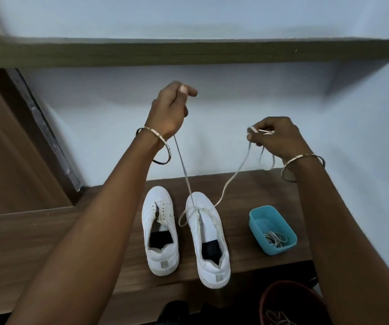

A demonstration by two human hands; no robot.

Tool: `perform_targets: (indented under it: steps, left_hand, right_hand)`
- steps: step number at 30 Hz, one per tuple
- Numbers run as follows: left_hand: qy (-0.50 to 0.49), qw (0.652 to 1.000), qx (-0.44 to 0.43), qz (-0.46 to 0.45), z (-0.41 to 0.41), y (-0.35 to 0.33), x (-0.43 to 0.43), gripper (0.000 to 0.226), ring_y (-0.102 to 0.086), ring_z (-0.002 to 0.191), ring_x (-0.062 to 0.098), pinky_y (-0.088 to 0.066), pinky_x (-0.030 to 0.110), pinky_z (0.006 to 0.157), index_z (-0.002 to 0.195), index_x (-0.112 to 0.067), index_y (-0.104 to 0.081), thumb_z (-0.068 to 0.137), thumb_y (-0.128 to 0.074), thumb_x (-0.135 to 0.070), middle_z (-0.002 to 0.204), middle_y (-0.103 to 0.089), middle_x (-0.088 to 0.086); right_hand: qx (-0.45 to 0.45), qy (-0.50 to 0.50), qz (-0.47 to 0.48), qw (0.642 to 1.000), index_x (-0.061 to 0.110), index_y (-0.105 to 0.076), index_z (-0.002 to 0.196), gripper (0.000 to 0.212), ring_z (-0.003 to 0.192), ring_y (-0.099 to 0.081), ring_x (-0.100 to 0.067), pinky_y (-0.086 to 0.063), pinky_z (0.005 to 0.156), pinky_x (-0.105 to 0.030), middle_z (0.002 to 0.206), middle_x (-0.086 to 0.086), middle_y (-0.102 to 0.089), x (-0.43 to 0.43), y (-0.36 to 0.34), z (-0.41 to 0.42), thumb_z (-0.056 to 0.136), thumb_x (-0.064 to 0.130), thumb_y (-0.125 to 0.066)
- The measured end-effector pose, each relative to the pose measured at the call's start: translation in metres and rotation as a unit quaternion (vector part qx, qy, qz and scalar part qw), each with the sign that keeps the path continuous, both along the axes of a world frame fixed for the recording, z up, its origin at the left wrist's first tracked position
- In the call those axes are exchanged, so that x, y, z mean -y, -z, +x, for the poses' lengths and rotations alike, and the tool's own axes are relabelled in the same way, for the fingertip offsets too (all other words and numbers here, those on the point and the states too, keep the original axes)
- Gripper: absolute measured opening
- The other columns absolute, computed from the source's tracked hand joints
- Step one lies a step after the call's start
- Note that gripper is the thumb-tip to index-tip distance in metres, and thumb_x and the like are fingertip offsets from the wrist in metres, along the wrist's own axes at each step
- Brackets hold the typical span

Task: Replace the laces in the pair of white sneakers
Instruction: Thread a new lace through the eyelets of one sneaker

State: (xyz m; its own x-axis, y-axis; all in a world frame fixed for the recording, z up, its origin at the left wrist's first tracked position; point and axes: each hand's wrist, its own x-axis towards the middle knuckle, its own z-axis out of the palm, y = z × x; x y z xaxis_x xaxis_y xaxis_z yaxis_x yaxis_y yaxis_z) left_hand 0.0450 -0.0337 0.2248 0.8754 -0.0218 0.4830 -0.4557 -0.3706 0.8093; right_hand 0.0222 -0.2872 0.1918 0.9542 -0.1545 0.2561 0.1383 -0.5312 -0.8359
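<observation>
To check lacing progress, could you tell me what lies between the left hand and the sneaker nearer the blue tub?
Head view: a taut white lace runs from the left hand down to the front eyelets of that sneaker.

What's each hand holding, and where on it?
One white shoelace threaded through the right-hand sneaker: left hand grips one strand's upper part, right hand pinches the other, bunched.
</observation>
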Motion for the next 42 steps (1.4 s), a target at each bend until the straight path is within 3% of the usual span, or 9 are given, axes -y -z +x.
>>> perform_targets:
  steps: [4,7,11,18,26,32,35,38,42]
  left_hand:
    - [0.047,0.991,-0.056,-0.109,-0.017,-0.042,0.018,0.027,-0.036,0.047,0.008,-0.027,0.021,0.047,0.105,-0.012,-0.066,0.1,-0.04,-0.018,0.054,-0.042,-0.005]
    - [0.114,0.968,-0.116,-0.19,-0.035,-0.054,0.026,0.036,-0.032,0.046,0.009,-0.024,0.024,0.047,0.106,-0.004,-0.067,0.099,-0.033,-0.015,0.056,-0.043,0.001]
    - [0.144,0.954,-0.163,-0.207,-0.047,-0.043,0.023,0.042,-0.034,0.054,0.011,-0.028,0.025,0.051,0.104,-0.003,-0.069,0.098,-0.029,-0.011,0.06,-0.05,0.003]
    - [0.146,0.956,-0.185,-0.175,-0.059,-0.018,0.016,0.038,-0.063,0.089,0.018,-0.056,0.029,0.076,0.111,-0.014,-0.071,0.107,-0.036,-0.029,0.098,-0.071,0.006]
    - [0.148,0.951,-0.161,-0.22,-0.066,-0.012,0.023,0.032,-0.043,0.054,0.008,-0.037,0.02,0.053,0.114,-0.013,-0.072,0.102,-0.05,-0.032,0.07,-0.06,0.003]
    - [0.15,0.879,-0.268,-0.366,-0.066,-0.005,0.018,0.037,-0.034,0.053,0.011,-0.028,0.024,0.05,0.118,0.003,-0.065,0.1,-0.039,-0.016,0.068,-0.046,0.002]
    - [0.154,0.882,-0.259,-0.363,-0.068,0.003,0.013,0.034,-0.041,0.055,0.01,-0.034,0.023,0.053,0.12,0.004,-0.062,0.098,-0.037,0.0,0.072,-0.056,0.003]
    - [0.155,0.898,-0.238,-0.335,-0.071,0.013,0.01,0.029,-0.066,0.073,0.012,-0.05,0.021,0.063,0.122,-0.003,-0.061,0.103,-0.04,0.0,0.095,-0.074,0.007]
    - [0.112,0.918,-0.192,-0.329,-0.072,0.029,0.012,0.018,-0.072,0.101,0.021,-0.058,0.032,0.086,0.117,0.001,-0.055,0.1,-0.052,-0.006,0.108,-0.074,0.015]
  right_hand:
    - [0.008,-0.009,0.006,1.0,0.019,-0.072,0.083,0.015,0.084,-0.067,-0.014,-0.051,0.073,-0.023,0.081,0.004,-0.07,-0.032,-0.03,-0.001,0.08,0.006,-0.065]
    - [-0.013,-0.06,0.145,0.988,0.011,-0.067,0.09,0.029,0.071,-0.064,-0.013,-0.039,0.055,-0.017,0.086,-0.011,-0.069,-0.054,-0.049,-0.008,0.089,-0.007,-0.044]
    - [-0.02,-0.121,0.287,0.95,0.001,-0.063,0.097,0.045,0.074,-0.067,-0.015,-0.035,0.055,-0.019,0.091,-0.017,-0.07,-0.067,-0.061,-0.021,0.087,-0.022,-0.025]
    - [0.035,-0.126,0.231,0.964,0.011,-0.053,0.128,0.029,0.089,-0.073,-0.017,-0.05,0.067,-0.025,0.105,-0.008,-0.074,-0.079,-0.055,-0.035,0.108,0.012,-0.031]
    - [0.014,-0.129,0.093,0.987,0.022,-0.053,0.136,0.039,0.099,-0.061,-0.013,-0.043,0.083,-0.029,0.119,0.003,-0.065,-0.094,-0.056,-0.042,0.108,0.037,-0.031]
    - [-0.032,-0.107,0.17,0.979,0.013,-0.063,0.119,0.032,0.068,-0.04,-0.011,-0.034,0.062,-0.028,0.08,0.003,-0.047,-0.1,-0.028,-0.044,0.101,0.029,-0.041]
    - [-0.035,-0.126,0.191,0.973,0.01,-0.059,0.13,0.034,0.059,-0.033,-0.009,-0.031,0.056,-0.023,0.073,0.0,-0.039,-0.101,-0.017,-0.051,0.106,0.018,-0.037]
    - [-0.01,-0.127,0.165,0.978,0.012,-0.051,0.14,0.038,0.057,-0.038,-0.007,-0.034,0.059,-0.022,0.068,0.002,-0.048,-0.103,-0.011,-0.056,0.108,0.027,-0.036]
    - [0.008,-0.096,0.124,0.988,0.007,-0.046,0.142,0.049,0.086,-0.059,-0.008,-0.045,0.075,-0.02,0.109,-0.01,-0.065,-0.109,-0.01,-0.064,0.108,0.037,-0.027]
